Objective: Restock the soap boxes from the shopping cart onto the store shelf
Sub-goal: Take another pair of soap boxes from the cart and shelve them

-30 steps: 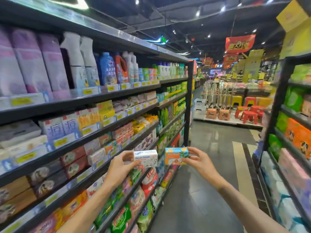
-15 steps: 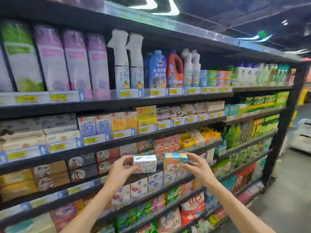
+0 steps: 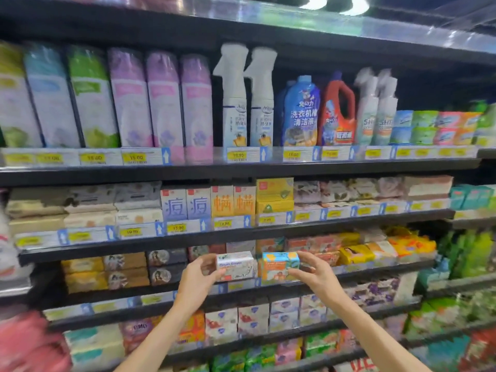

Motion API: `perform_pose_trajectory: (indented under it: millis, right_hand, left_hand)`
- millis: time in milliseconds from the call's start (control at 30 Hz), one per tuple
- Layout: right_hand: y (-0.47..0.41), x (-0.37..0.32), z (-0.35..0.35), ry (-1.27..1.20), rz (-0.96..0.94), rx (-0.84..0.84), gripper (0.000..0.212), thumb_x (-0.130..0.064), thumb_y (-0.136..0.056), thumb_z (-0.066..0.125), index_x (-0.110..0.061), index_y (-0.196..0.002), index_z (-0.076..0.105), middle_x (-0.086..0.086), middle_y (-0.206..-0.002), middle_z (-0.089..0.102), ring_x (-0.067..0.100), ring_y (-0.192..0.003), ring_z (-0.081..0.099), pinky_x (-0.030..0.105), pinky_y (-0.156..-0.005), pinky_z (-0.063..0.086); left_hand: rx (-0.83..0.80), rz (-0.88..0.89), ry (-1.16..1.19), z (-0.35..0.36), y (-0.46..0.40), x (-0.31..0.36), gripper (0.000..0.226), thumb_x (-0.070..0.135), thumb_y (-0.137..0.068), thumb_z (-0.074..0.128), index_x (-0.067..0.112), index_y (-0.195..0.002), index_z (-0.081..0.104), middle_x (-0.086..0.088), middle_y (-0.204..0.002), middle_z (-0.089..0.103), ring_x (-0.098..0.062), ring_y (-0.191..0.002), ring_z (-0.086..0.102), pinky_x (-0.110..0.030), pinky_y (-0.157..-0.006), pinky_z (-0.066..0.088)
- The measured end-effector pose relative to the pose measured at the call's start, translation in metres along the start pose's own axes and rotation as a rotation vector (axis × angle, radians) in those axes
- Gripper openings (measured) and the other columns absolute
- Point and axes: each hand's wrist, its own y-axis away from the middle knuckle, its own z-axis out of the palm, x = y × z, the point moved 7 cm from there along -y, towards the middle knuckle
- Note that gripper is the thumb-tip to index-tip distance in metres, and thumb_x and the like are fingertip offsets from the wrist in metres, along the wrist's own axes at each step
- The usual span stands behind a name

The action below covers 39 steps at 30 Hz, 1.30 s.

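My left hand (image 3: 197,281) grips a white soap box (image 3: 236,265) with blue lettering by its left end. My right hand (image 3: 315,275) grips a blue and orange soap box (image 3: 279,265) by its right end. Both boxes are held side by side, upright, in front of the third shelf (image 3: 375,268), at a stretch where other soap boxes stand behind them. I cannot tell whether the boxes touch the shelf. The shopping cart is out of view.
Black store shelving fills the view. Spray bottles (image 3: 247,98) and detergent bottles (image 3: 302,111) stand on the top shelf. Soap boxes (image 3: 198,204) line the second shelf, with yellow price tags (image 3: 177,227) along each edge. More soap packs (image 3: 236,322) sit below my hands.
The view has swung left from the aisle to face the shelving squarely. Both hands, each still gripping its box, have come close to the third shelf.
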Motion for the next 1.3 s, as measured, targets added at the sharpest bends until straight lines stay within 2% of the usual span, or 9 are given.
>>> perform_pose_trajectory:
  millis: [167, 333, 467, 600, 700, 800, 967, 1100, 1300]
  right_hand:
    - [-0.019, 0.014, 0.006, 0.024, -0.007, 0.008, 0.060, -0.039, -0.079, 0.080, -0.021, -0.133, 0.059, -0.011, -0.125, 0.066, 0.002, -0.116, 0.059, 0.028, -0.098, 0.051]
    - [-0.031, 0.022, 0.003, 0.045, 0.024, 0.042, 0.056, -0.032, -0.082, 0.079, -0.020, -0.133, 0.058, -0.012, -0.122, 0.065, 0.002, -0.113, 0.061, 0.024, -0.095, 0.052]
    - [-0.041, 0.032, 0.002, 0.051, 0.049, 0.039, 0.067, -0.047, -0.076, 0.080, -0.021, -0.134, 0.059, -0.011, -0.127, 0.064, 0.006, -0.117, 0.059, 0.037, -0.102, 0.050]
    - [-0.053, 0.041, 0.007, 0.034, 0.048, 0.016, 0.061, -0.047, -0.075, 0.080, -0.022, -0.128, 0.062, -0.013, -0.117, 0.070, 0.004, -0.109, 0.065, 0.042, -0.099, 0.053]
    - [-0.059, 0.043, 0.012, 0.012, 0.047, -0.001, 0.072, -0.057, -0.070, 0.080, -0.018, -0.127, 0.062, -0.010, -0.118, 0.070, 0.007, -0.109, 0.066, 0.043, -0.100, 0.052]
    - [-0.062, 0.042, 0.016, 0.014, 0.038, 0.003, 0.072, -0.053, -0.073, 0.080, -0.014, -0.129, 0.059, -0.004, -0.121, 0.069, 0.010, -0.111, 0.065, 0.040, -0.101, 0.051]
    - [-0.062, 0.031, 0.018, 0.128, -0.007, 0.044, 0.044, -0.035, -0.085, 0.075, -0.019, -0.123, 0.058, -0.012, -0.110, 0.063, -0.006, -0.090, 0.062, 0.011, -0.078, 0.049]
    - [-0.058, 0.025, 0.020, 0.210, -0.079, 0.163, 0.043, -0.038, -0.089, 0.071, -0.015, -0.123, 0.061, -0.002, -0.116, 0.057, 0.012, -0.088, 0.063, 0.024, -0.074, 0.047]
    - [-0.055, 0.022, 0.021, 0.228, -0.081, 0.268, 0.035, -0.033, -0.091, 0.069, -0.021, -0.110, 0.043, 0.015, -0.090, 0.066, 0.030, -0.078, 0.065, 0.041, -0.068, 0.055]
  left_hand:
    - [-0.001, -0.029, -0.003, 0.017, -0.025, -0.015, 0.048, 0.036, -0.080, 0.083, 0.017, -0.121, 0.067, 0.005, -0.112, 0.071, -0.009, -0.105, 0.066, -0.029, -0.092, 0.052]
    - [0.057, -0.031, -0.012, 0.030, -0.034, -0.020, 0.045, 0.038, -0.083, 0.080, 0.014, -0.120, 0.068, 0.000, -0.110, 0.072, -0.010, -0.097, 0.069, -0.033, -0.089, 0.056]
    - [0.132, -0.027, -0.093, 0.036, -0.043, -0.026, 0.042, 0.053, -0.084, 0.071, 0.016, -0.103, 0.071, 0.000, -0.092, 0.073, -0.016, -0.085, 0.069, -0.043, -0.082, 0.058]
    - [0.226, -0.037, -0.146, 0.041, -0.049, -0.041, 0.053, 0.070, -0.085, 0.059, 0.017, -0.087, 0.063, 0.002, -0.076, 0.067, -0.017, -0.072, 0.065, -0.046, -0.069, 0.056]
    - [0.269, -0.040, -0.189, 0.043, -0.039, -0.024, 0.043, 0.053, -0.089, 0.065, 0.011, -0.080, 0.057, -0.003, -0.074, 0.062, -0.024, -0.072, 0.061, -0.047, -0.068, 0.054]
    - [0.280, -0.045, -0.203, 0.047, -0.034, -0.011, 0.035, 0.040, -0.092, 0.068, 0.009, -0.082, 0.055, -0.003, -0.084, 0.058, -0.025, -0.082, 0.056, -0.045, -0.075, 0.051]
    - [0.286, -0.030, -0.185, 0.049, -0.031, -0.009, 0.032, 0.038, -0.093, 0.067, 0.009, -0.087, 0.055, -0.004, -0.086, 0.055, -0.025, -0.084, 0.053, -0.042, -0.075, 0.049]
    - [0.289, -0.025, -0.157, 0.048, -0.032, -0.012, 0.031, 0.041, -0.093, 0.066, 0.012, -0.087, 0.057, -0.002, -0.088, 0.060, -0.022, -0.081, 0.060, -0.045, -0.074, 0.055]
    - [0.286, -0.028, -0.132, 0.050, -0.035, -0.021, 0.029, 0.047, -0.092, 0.065, 0.020, -0.087, 0.056, 0.001, -0.092, 0.063, -0.017, -0.083, 0.065, -0.044, -0.073, 0.059]
